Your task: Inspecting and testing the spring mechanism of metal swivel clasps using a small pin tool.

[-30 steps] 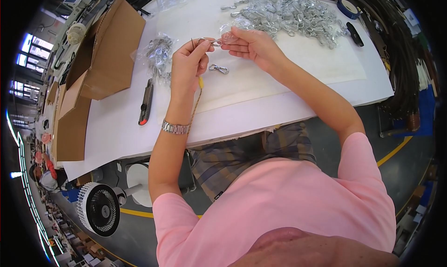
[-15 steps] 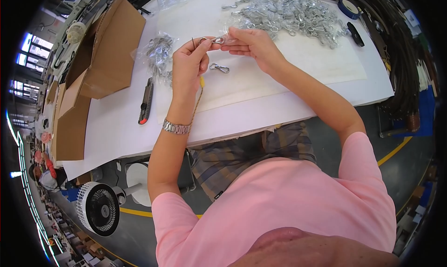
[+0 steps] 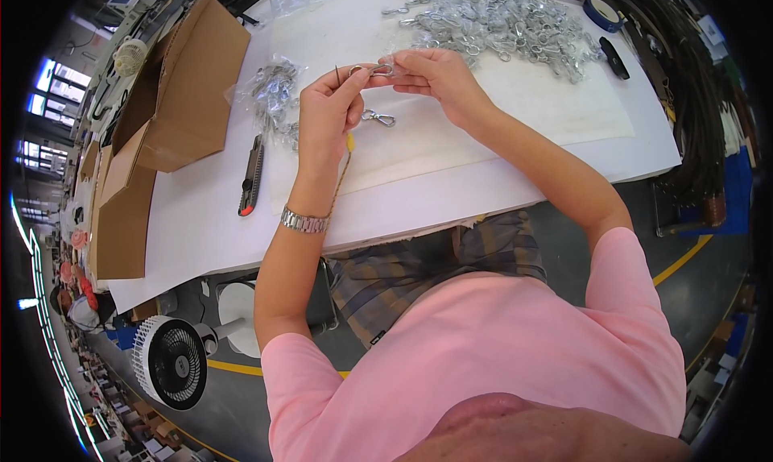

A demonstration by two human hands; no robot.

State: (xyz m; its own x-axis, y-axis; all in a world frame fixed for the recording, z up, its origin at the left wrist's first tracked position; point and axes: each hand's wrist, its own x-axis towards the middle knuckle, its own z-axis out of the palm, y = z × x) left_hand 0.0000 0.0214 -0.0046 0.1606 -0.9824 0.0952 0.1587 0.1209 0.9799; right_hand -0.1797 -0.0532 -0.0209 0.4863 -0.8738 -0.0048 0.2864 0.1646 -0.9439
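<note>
2 hands [image 3: 328, 111] [image 3: 441, 77] pinched closed on 1 metal clasp [image 3: 382, 71]; loose clasp [image 3: 379, 118] nearby.

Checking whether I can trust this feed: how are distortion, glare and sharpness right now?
Head view: fisheye curves the strip lights at far left, which glare white; head view: glints off the bagged clasp pile run single pieces together; head view: the box cutter looks fairly crisp, but the clasp between the fingers is hard to make out.

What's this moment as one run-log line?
left hand: pinching metal clasp; right hand: at its other end; second clasp: on cream sheet; box cutter: further left
</note>
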